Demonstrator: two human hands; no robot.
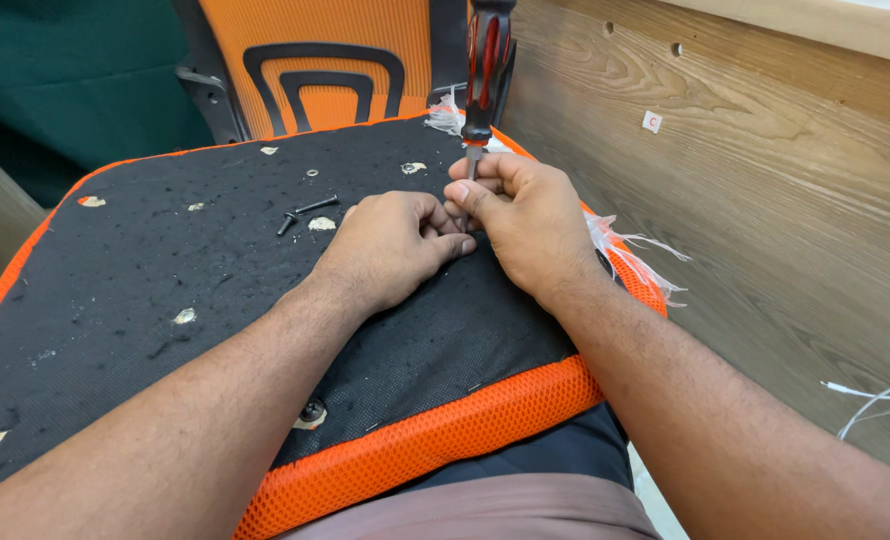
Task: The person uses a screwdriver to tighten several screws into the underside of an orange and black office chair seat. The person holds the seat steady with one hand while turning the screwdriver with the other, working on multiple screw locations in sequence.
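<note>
An upturned chair seat (pixel 145 280), black fabric underside with orange mesh edging, lies across my lap. My right hand (pixel 525 225) pinches the metal shaft of a red-and-black screwdriver (pixel 485 70), which stands upright with its tip down by the seat's far right edge. My left hand (pixel 395 245) rests curled on the black fabric right beside it, fingertips touching the right hand at the spot where the tip meets the seat. What lies under the fingers is hidden.
Two loose black screws (pixel 305 212) and a small washer (pixel 312 173) lie on the fabric left of my hands. An orange chair back (pixel 320 60) stands behind the seat. Frayed white threads (pixel 635 260) hang at the right edge. Wooden floor (pixel 765 200) and white cables (pixel 880 405) are to the right.
</note>
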